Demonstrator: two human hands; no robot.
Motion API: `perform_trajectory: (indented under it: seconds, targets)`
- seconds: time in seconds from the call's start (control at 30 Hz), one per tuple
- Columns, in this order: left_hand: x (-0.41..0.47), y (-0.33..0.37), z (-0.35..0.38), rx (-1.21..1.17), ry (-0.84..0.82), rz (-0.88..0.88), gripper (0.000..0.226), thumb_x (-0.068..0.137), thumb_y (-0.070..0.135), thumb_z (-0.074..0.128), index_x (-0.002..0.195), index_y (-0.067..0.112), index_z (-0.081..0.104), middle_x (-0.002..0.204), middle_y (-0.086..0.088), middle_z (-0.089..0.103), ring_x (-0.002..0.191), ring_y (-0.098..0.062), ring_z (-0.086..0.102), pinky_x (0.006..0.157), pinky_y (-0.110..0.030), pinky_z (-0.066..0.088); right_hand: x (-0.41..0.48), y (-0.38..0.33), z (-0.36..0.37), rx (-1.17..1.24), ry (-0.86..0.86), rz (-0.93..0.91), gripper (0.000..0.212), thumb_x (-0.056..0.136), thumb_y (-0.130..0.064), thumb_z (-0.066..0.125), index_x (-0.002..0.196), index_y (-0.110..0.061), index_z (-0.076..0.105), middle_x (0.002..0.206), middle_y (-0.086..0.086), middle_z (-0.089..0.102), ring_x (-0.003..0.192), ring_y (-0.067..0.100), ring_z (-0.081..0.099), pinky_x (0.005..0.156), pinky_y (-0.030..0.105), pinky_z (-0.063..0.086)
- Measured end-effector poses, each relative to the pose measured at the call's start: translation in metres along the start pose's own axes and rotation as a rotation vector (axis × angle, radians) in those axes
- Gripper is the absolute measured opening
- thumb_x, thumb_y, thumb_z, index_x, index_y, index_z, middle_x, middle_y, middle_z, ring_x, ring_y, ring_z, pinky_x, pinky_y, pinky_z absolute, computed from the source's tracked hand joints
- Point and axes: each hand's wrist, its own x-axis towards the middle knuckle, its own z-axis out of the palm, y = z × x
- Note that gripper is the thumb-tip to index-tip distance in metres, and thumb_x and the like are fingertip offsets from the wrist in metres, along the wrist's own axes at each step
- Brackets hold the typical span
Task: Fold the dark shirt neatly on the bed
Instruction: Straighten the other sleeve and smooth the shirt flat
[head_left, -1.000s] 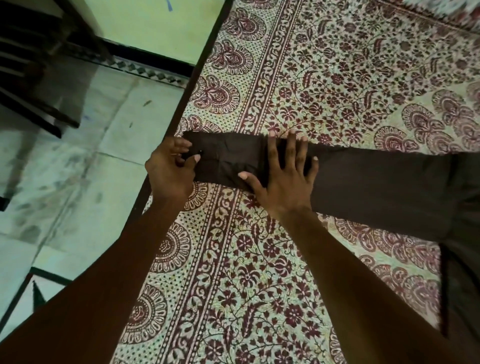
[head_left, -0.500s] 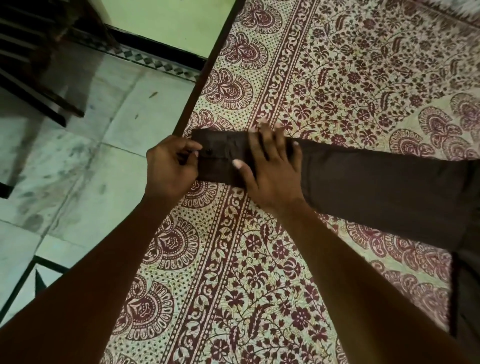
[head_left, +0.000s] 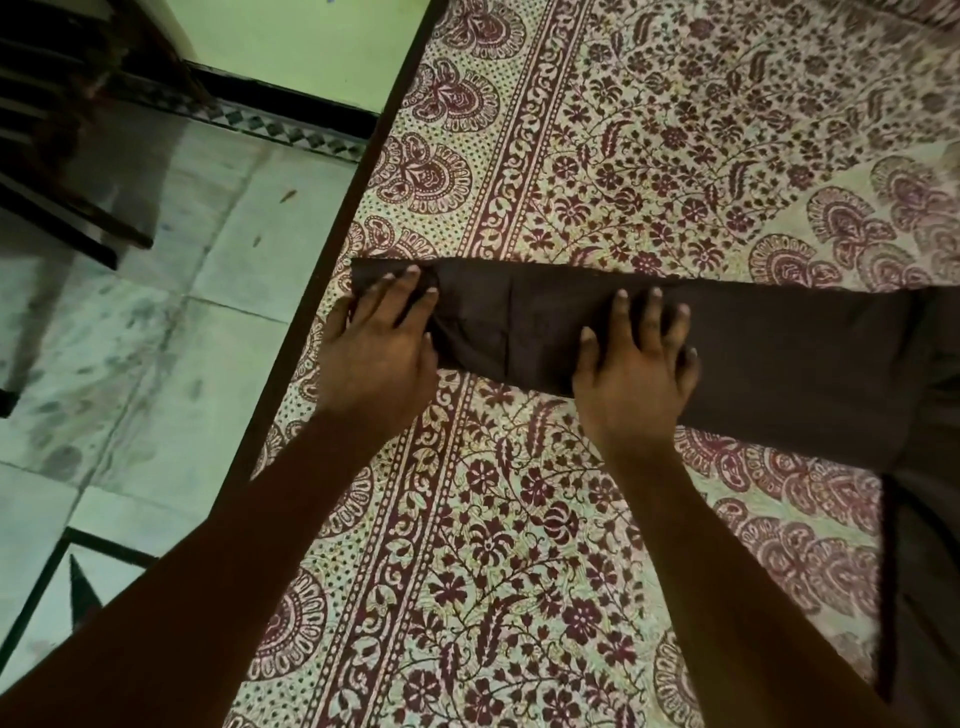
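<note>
Both hands lie flat, fingers spread, neither grip closed on anything: the left hand (head_left: 382, 345) presses the cuff end of the dark shirt (head_left: 753, 358), the right hand (head_left: 636, 371) further along it. That sleeve stretches across the patterned bedspread (head_left: 519, 545), its end near the bed's edge (head_left: 332, 270) above the tiled floor (head_left: 171, 322).
</note>
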Motion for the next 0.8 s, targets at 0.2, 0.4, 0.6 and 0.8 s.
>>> perform_trajectory:
  seconds: [0.2, 0.4, 0.6, 0.8]
  targets:
    - [0.015, 0.081, 0.005, -0.091, -0.080, 0.255, 0.057, 0.103, 0.027, 0.044, 0.159, 0.018, 0.038, 0.170, -0.003, 0.029, 0.158, -0.025, 0.025, 0.121, -0.050, 0.029, 0.003, 0.027, -0.006, -0.007, -0.144, -0.427, 0.058, 0.106, -0.046, 0.022, 0.163, -0.032, 0.025, 0.173, 0.004, 0.014, 0.160, 0.029, 0.011, 0.126, 0.057, 0.017]
    - [0.017, 0.111, 0.026, 0.016, -0.138, 0.119, 0.067, 0.103, 0.047, 0.031, 0.163, 0.017, 0.031, 0.173, -0.002, 0.022, 0.159, -0.026, 0.021, 0.127, -0.053, 0.021, -0.001, 0.146, -0.025, -0.024, 0.123, 0.142, 0.068, 0.103, -0.056, 0.028, 0.162, -0.022, 0.030, 0.172, 0.015, 0.013, 0.159, 0.039, 0.011, 0.124, 0.058, 0.018]
    - [0.019, 0.222, 0.027, -0.033, -0.195, 0.175, 0.062, 0.107, 0.027, 0.041, 0.165, 0.012, 0.022, 0.174, -0.008, 0.014, 0.161, -0.030, 0.012, 0.127, -0.054, 0.020, 0.003, 0.215, -0.043, -0.067, -0.093, -0.022, 0.069, 0.103, -0.061, 0.021, 0.165, -0.029, 0.017, 0.173, 0.012, 0.007, 0.159, 0.037, 0.008, 0.124, 0.061, 0.010]
    - [0.006, 0.351, 0.067, -0.086, -0.359, 0.427, 0.068, 0.103, 0.060, 0.031, 0.165, 0.038, 0.014, 0.176, 0.006, 0.002, 0.162, -0.024, 0.003, 0.126, -0.059, 0.014, -0.028, 0.314, -0.077, 0.079, -0.030, 0.136, 0.059, 0.108, -0.054, 0.023, 0.164, -0.035, 0.021, 0.175, 0.002, 0.003, 0.161, 0.024, 0.002, 0.127, 0.051, 0.010]
